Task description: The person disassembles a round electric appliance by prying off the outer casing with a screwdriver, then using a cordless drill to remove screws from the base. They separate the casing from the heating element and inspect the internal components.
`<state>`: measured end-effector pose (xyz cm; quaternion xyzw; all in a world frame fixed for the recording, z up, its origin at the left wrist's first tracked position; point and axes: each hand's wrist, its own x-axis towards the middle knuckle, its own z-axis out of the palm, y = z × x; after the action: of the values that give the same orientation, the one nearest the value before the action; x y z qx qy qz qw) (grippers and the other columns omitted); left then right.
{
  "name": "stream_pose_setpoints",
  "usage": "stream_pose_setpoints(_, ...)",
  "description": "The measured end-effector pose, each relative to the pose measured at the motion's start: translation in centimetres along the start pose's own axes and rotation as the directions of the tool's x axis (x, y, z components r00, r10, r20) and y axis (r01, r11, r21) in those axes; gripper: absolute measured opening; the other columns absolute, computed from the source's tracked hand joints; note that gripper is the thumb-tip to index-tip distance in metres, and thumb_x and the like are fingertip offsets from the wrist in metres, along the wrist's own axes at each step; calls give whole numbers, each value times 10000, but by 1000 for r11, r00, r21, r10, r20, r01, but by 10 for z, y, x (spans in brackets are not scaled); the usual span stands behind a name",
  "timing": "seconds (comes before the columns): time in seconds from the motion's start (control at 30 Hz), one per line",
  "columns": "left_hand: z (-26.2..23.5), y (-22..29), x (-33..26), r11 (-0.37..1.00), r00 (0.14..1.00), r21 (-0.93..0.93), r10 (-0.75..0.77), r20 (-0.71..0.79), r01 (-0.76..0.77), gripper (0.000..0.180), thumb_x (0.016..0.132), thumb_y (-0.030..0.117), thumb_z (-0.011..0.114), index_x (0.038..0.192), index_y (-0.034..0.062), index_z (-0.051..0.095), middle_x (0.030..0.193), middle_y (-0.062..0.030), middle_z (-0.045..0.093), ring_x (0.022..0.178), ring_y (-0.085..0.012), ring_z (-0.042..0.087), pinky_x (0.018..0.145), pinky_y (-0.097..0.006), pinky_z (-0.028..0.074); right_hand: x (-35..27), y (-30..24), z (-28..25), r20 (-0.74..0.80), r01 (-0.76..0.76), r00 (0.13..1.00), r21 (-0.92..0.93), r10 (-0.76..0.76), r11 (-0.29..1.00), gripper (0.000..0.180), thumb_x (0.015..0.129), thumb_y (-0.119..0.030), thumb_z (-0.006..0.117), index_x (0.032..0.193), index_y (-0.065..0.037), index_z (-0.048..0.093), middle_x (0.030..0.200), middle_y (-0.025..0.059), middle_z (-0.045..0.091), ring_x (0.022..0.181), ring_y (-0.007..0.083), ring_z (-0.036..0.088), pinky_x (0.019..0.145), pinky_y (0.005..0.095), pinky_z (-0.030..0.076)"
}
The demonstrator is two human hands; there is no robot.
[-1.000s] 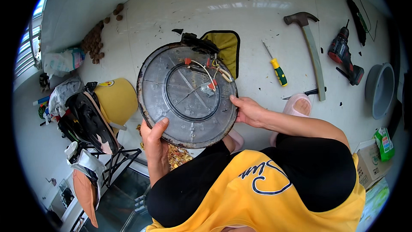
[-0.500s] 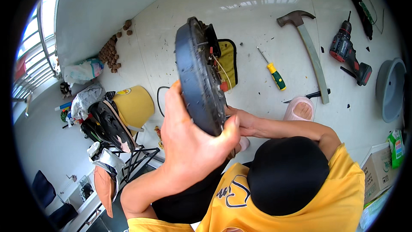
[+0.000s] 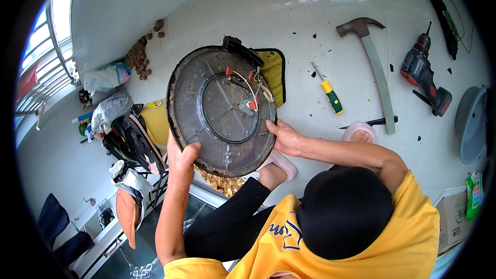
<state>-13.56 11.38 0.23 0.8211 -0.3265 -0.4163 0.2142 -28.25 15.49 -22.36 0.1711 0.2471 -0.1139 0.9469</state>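
Note:
Between my two hands is a round, dark appliance shell (image 3: 186, 93), dirty round its rim, held up with its broad face toward me. Its face bears a circular ridge, red connectors (image 3: 252, 104) and loose pale wires, and a black hinge-like block (image 3: 240, 50) juts from its top edge. My left hand (image 3: 182, 157) grips the lower left rim, thumb on the face and the other fingers hidden behind. On the right rim, my right hand (image 3: 285, 137) holds on with its thumb in front. An olive cloth-like piece with a black border (image 3: 275, 75) shows partly behind the shell.
On the floor to the right lie a yellow-green screwdriver (image 3: 331, 96), a claw hammer (image 3: 378, 72), a dark knife-like tool (image 3: 380, 121) and a cordless drill (image 3: 424, 75). A grey basin (image 3: 469, 124) stands at far right. Walnut-like balls (image 3: 138, 59) lie by the wall; dark fragments are scattered about.
The shell has turned from edge-on to showing its wired face, and it sits lower and further left. My left hand has moved left and down with the rim.

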Motion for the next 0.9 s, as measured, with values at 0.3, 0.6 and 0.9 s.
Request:
stream_pose_setpoints(0.3,-13,-54,21,944,986,-302,-160,-54,136,616,637,92,492,1237,-32,428,1069,-104,536,955,-187,518,862,-278,410,13,7,-29,-43,-23,999,-110,19,994,360,984,-214,416,1284,-40,321,1258,125,473,1132,268,518,936,470,481)
stream_pose_setpoints(0.6,-20,-36,22,958,992,-273,-108,-67,86,573,643,121,502,1189,-48,460,1027,-104,558,892,-174,549,793,-273,454,8,6,-7,-40,-69,997,-191,62,979,365,969,-228,460,1270,-38,381,1218,104,531,1096,244,557,946,434,471)
stream_pose_setpoints(0.9,-47,-16,44,947,966,-207,-257,-26,246,405,706,182,556,1064,-5,517,922,-69,556,796,-156,536,718,-280,457,-8,24,15,50,-191,980,-42,193,981,374,973,-224,441,1258,16,402,1236,151,523,1130,283,539,986,453,448)
